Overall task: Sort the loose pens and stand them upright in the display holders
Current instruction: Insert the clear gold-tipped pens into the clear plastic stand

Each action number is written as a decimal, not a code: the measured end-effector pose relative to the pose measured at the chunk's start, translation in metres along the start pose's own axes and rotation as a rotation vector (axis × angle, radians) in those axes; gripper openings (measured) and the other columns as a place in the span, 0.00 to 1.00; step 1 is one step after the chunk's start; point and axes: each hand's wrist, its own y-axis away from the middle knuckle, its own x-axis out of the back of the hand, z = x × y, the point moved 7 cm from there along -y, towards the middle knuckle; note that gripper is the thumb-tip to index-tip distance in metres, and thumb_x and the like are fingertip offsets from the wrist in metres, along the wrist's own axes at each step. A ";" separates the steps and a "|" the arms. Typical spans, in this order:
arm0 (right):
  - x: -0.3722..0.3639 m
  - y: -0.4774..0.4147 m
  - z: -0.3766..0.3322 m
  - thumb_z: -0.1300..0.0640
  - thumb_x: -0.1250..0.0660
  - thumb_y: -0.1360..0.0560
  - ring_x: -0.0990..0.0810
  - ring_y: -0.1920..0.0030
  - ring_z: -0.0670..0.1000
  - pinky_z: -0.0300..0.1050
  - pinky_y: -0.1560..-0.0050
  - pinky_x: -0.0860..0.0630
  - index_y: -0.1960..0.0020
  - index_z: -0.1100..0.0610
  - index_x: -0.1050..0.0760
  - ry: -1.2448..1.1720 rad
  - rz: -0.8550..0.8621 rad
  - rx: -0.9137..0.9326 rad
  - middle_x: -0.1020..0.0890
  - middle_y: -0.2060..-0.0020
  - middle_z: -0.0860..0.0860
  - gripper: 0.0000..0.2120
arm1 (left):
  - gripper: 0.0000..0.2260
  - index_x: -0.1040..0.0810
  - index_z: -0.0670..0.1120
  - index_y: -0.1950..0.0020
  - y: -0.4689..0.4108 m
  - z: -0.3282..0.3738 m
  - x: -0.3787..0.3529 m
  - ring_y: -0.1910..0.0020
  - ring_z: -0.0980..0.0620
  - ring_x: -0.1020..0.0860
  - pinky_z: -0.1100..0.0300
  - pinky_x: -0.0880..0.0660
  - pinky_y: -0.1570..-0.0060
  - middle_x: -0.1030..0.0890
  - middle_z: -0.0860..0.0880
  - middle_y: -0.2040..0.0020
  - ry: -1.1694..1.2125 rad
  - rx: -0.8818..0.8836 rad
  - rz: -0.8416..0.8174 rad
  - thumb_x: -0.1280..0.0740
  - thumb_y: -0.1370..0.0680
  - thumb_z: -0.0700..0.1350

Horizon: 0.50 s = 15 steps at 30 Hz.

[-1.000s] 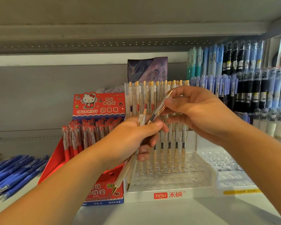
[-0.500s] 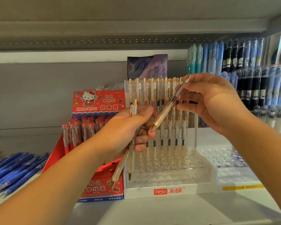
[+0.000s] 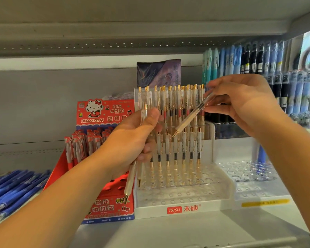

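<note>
While the left hand [image 3: 132,140] kept its grip curled round a small bunch of white pens [image 3: 132,176], their gold tips pointed down in front of the clear display holder [image 3: 183,199] and the red Hello Kitty box [image 3: 104,113] beside it. How many pens the bunch held could not be told exactly; at least two tips showed below the fist. The right hand [image 3: 240,104] pinched a single pen [image 3: 190,117] by its upper end between thumb and fingertips, so that grip was closed on it. That pen hung slanted in the air, gold tip low and toward the left hand, in front of the standing pens [image 3: 175,108] that filled the back rows of the holder. The front rows of holes in the holder stood unfilled. Red pens [image 3: 81,145] stood in the Hello Kitty box, and loose blue pens [image 3: 13,187] lay flat on the shelf [image 3: 168,231] at far left. To the right sat a second clear holder [image 3: 258,192], with blue and black pens [image 3: 258,58] racked behind it.
</note>
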 end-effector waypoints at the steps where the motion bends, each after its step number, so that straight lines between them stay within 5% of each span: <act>1: 0.001 -0.001 0.000 0.71 0.35 0.24 0.14 0.64 0.57 0.46 0.62 0.17 0.52 0.63 0.19 0.041 -0.006 0.008 0.15 0.63 0.59 0.07 | 0.20 0.22 0.44 0.46 0.000 0.001 0.001 0.76 0.56 0.36 0.65 0.40 0.80 0.23 0.47 0.57 0.029 0.006 0.004 0.35 0.28 0.59; 5: -0.003 -0.003 0.000 0.70 0.35 0.23 0.16 0.68 0.55 0.48 0.66 0.17 0.54 0.58 0.18 0.358 -0.110 0.061 0.14 0.62 0.56 0.10 | 0.09 0.27 0.40 0.47 -0.001 0.006 -0.004 0.74 0.52 0.35 0.62 0.40 0.78 0.25 0.44 0.63 0.172 -0.002 -0.104 0.39 0.25 0.41; 7: -0.003 -0.003 0.003 0.67 0.35 0.23 0.17 0.71 0.51 0.46 0.68 0.17 0.54 0.56 0.18 0.504 -0.148 0.071 0.15 0.65 0.53 0.09 | 0.14 0.27 0.40 0.47 -0.002 0.007 -0.004 0.72 0.51 0.33 0.61 0.37 0.76 0.25 0.42 0.65 0.195 -0.012 -0.123 0.47 0.28 0.33; 15: -0.006 -0.004 0.008 0.58 0.33 0.24 0.16 0.61 0.52 0.50 0.54 0.17 0.54 0.48 0.21 0.917 -0.239 0.111 0.17 0.58 0.51 0.05 | 0.19 0.25 0.44 0.42 -0.006 0.004 0.001 0.65 0.51 0.25 0.58 0.25 0.65 0.20 0.45 0.61 0.088 -0.069 -0.073 0.49 0.21 0.27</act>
